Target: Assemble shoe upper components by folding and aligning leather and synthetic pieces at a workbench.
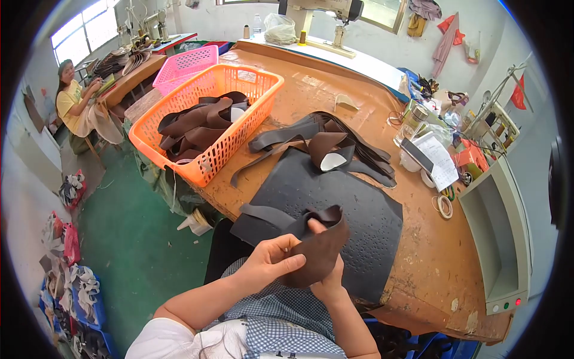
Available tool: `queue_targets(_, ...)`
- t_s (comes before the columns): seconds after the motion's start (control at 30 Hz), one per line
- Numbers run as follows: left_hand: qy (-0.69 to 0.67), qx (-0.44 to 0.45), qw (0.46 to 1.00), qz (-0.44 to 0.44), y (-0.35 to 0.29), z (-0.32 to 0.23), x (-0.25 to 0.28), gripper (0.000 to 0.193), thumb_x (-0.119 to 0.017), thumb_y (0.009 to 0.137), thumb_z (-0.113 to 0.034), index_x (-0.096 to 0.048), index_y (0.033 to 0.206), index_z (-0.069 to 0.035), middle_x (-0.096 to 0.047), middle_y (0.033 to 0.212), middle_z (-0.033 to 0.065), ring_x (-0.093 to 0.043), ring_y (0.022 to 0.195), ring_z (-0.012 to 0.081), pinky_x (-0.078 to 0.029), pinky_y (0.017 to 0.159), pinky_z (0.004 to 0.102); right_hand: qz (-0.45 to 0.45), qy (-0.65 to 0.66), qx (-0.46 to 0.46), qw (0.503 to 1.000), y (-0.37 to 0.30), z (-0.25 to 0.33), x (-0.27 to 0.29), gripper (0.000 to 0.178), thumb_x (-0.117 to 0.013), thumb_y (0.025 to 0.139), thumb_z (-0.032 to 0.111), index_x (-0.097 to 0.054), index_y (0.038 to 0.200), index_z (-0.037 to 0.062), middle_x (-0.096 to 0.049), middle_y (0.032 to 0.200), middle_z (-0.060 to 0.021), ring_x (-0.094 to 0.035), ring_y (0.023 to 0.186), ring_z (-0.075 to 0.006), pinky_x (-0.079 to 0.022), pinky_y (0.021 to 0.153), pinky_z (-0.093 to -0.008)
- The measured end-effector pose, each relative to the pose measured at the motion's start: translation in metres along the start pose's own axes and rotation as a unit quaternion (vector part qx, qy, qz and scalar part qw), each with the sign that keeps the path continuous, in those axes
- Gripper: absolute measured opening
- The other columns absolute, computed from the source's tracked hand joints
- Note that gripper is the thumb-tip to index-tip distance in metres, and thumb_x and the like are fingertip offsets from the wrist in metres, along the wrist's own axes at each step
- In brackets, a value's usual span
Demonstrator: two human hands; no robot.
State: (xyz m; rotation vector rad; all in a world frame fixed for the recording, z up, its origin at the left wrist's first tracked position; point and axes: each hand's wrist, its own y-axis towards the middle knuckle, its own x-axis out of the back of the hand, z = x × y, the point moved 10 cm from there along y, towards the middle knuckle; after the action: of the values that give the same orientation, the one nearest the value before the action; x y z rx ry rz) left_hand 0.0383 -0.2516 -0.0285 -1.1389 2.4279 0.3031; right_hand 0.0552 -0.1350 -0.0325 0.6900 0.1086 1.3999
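Observation:
My left hand [272,263] pinches the near edge of a dark brown, leather-like shoe upper piece [317,254], thumb on top. My right hand [329,280] grips the same piece from the right and below, one finger showing inside its curve. A dark strip [266,214] trails from it to the left. Beneath lies a black rubber mat [365,209] pitted with small holes. Beyond the mat sits a stack of similar dark pieces [353,143], fanned out, with one curled brown piece [327,148] showing a white patch on top.
An orange plastic basket [206,164] holding several brown pieces [197,128] stands at the table's left edge, a pink basket [186,66] behind it. Tape rolls [443,206], a phone [417,154], paper [439,161] and a grey box with buttons [499,233] line the right. Another person [75,105] sits far left.

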Motion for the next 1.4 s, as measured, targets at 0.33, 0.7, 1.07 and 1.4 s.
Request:
queue_targets(0.33, -0.165, 0.064, 0.981, -0.080, 0.015, -0.033, 0.024, 0.017, -0.057, 0.098, -0.020, -0.060, 0.100, -0.004, -0.068, 0.092, 0.0068, -0.067, 0.083, 0.0139, -0.054, 0.076, 0.0281, 0.219, 0.065, -0.267, 0.936, -0.041, -0.016, -0.014, 0.019, -0.054, 0.098, 0.009, -0.065, 0.105, -0.0049, -0.072, 0.085, -0.0124, -0.071, 0.083, -0.0201, -0.054, 0.078, -0.0322)
queue_targets(0.7, -0.037, -0.230, 0.956, -0.175, 0.049, -0.176, 0.045, 0.019, -0.058, 0.093, -0.015, -0.060, 0.107, -0.002, -0.066, 0.096, 0.0037, -0.063, 0.088, 0.0107, -0.049, 0.079, 0.0256, 0.404, 0.333, -0.219, 0.823, -0.116, -0.017, 0.010, 0.019, -0.068, 0.084, 0.003, -0.069, 0.096, -0.0111, -0.072, 0.092, -0.0200, -0.071, 0.087, -0.0267, -0.051, 0.081, -0.0358)
queue_targets(1.07, 0.730, -0.220, 0.631, 0.144, 0.102, -0.062, 0.008, 0.014, -0.061, 0.084, -0.016, -0.059, 0.082, -0.002, -0.059, 0.085, 0.0122, -0.056, 0.094, 0.0307, -0.042, 0.092, 0.0407, -0.155, 0.495, -0.177, 0.837, -0.065, -0.031, 0.104, 0.034, -0.063, 0.084, 0.018, -0.058, 0.114, 0.0010, -0.062, 0.101, -0.0180, -0.061, 0.094, -0.0335, -0.049, 0.087, -0.0516)
queue_targets(1.4, 0.654, -0.283, 0.695, -0.099, 0.044, -0.063, 0.026, 0.029, -0.071, 0.075, 0.001, -0.060, 0.101, -0.001, -0.062, 0.110, 0.0137, -0.056, 0.112, 0.0332, -0.043, 0.098, 0.0425, -0.290, 0.502, -0.279, 0.766, -0.051, -0.069, 0.121, 0.031, -0.045, 0.102, 0.027, -0.058, 0.116, 0.0041, -0.064, 0.100, -0.0089, -0.060, 0.096, -0.0243, -0.049, 0.088, -0.0443)
